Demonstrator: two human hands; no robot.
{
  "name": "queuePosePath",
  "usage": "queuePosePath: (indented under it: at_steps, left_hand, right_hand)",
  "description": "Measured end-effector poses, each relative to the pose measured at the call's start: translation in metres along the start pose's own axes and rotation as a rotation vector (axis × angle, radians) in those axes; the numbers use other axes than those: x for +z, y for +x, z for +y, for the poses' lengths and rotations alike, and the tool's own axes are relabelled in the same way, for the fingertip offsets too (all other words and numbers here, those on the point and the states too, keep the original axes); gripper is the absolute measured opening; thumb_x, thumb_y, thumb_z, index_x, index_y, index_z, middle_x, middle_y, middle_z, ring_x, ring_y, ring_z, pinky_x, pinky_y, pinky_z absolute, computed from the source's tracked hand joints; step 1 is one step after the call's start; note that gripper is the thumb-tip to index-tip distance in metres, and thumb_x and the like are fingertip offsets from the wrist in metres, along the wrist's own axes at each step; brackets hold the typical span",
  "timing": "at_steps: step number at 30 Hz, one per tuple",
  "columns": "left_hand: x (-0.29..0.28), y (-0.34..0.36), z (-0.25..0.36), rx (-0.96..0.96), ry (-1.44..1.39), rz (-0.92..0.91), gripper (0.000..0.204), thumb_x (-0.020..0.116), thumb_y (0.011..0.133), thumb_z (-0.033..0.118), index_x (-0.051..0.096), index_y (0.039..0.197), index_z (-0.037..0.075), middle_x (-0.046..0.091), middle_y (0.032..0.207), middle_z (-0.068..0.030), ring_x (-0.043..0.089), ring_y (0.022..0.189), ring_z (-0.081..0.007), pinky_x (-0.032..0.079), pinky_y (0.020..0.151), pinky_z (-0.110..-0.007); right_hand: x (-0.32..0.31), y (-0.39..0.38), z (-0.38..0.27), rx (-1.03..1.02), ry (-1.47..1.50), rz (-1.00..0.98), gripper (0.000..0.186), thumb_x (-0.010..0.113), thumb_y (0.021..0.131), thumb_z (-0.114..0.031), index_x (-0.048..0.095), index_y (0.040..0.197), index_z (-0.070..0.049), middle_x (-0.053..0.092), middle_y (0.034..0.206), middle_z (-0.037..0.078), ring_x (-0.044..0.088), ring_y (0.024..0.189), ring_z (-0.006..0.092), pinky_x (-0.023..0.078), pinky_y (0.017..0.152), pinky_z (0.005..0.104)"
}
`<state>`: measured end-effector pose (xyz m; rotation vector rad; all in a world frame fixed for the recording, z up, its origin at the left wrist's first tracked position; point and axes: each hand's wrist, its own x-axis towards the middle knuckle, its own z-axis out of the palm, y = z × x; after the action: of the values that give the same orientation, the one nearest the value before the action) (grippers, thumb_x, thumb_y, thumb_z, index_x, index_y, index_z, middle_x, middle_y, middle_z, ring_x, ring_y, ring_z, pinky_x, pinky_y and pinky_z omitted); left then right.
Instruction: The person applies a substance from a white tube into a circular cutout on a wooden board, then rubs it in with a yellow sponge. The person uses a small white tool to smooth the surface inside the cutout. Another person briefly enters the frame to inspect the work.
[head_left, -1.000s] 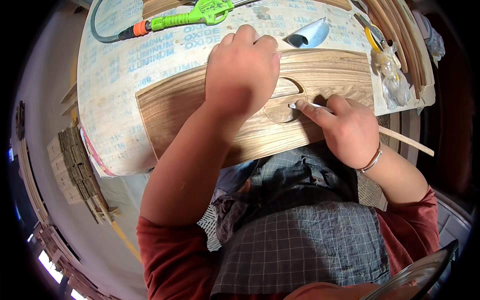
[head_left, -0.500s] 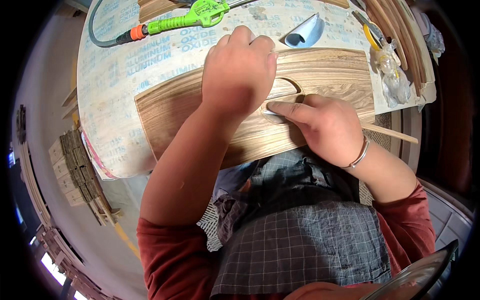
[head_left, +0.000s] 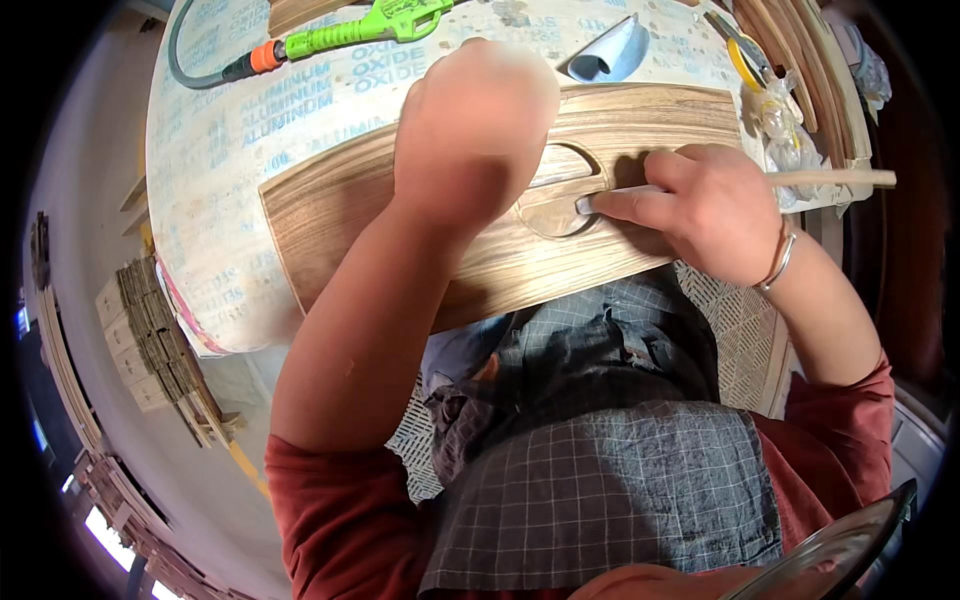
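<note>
A striped wooden board (head_left: 340,215) lies near the table's front edge and juts over my lap. A rounded recess (head_left: 550,220) and a half-moon cutout (head_left: 572,165) are near its middle. My left hand (head_left: 475,130) is closed in a fist at the board's far edge, its fingertips hidden and the knuckles blurred. In my closed right hand (head_left: 715,215) is a thin wooden stick (head_left: 835,178), its outer end sticking out to the right. A whitish tip (head_left: 584,206), perhaps folded sandpaper, touches the recess's right side under my stretched index finger.
A green tool with an orange collar (head_left: 345,38) and grey hose lies at the far left. Curled blue-grey sandpaper (head_left: 612,55) sits beyond the board. At the far right are a yellow ring of tape (head_left: 743,65), a crumpled plastic bag (head_left: 790,135) and long wood strips (head_left: 815,70).
My right hand has moved right and slightly away from me, taking the tip to the recess's right side. The stick's outer end has swung farther away. My left hand stays at the board.
</note>
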<state>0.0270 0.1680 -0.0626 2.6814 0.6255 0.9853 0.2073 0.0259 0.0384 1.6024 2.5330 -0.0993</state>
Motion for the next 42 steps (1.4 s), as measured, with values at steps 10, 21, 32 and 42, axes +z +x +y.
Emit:
queuePosePath:
  at_steps: [10,21,32,42]
  left_hand:
    - [-0.004,0.007,0.013,-0.150,-0.078,0.060,0.014,0.070,0.083,0.015,0.070,0.096,0.008,0.058,0.086,-0.0119,0.061,0.083,-0.0334,0.050,0.071,-0.044]
    - [0.001,0.003,-0.009,0.167,0.117,0.015,0.021,0.064,0.069,0.004,0.069,0.088,0.009,0.064,0.087,-0.0097,0.061,0.085,-0.0340,0.051,0.071,-0.045]
    - [0.011,0.007,0.003,-0.028,0.021,0.047,0.018,0.068,0.077,0.009,0.068,0.094,0.008,0.062,0.090,-0.0123,0.061,0.083,-0.0339,0.050,0.069,-0.044]
    - [-0.008,0.007,0.011,-0.145,-0.003,-0.018,0.017,0.071,0.085,0.018,0.071,0.099,0.009,0.059,0.089,-0.0113,0.061,0.086,-0.0321,0.051,0.074,-0.042]
  right_hand:
    - [0.011,0.015,-0.012,-0.120,0.139,0.046,0.030,0.061,0.080,-0.016,0.073,0.107,-0.021,0.061,0.080,0.004,0.064,0.067,0.0219,0.053,0.054,0.0356]
    - [-0.005,0.012,-0.013,-0.132,0.003,-0.010,0.034,0.061,0.082,-0.014,0.071,0.114,-0.019,0.063,0.081,0.005,0.065,0.066,0.0217,0.054,0.055,0.0333]
    - [0.020,0.016,-0.056,0.279,0.311,0.127,0.034,0.066,0.079,-0.013,0.071,0.112,-0.021,0.064,0.080,0.006,0.066,0.064,0.0258,0.053,0.053,0.0385]
    - [-0.025,0.026,-0.004,-0.053,0.120,-0.351,0.033,0.057,0.084,-0.011,0.070,0.113,-0.018,0.067,0.083,0.009,0.070,0.077,0.0283,0.056,0.063,0.0406]
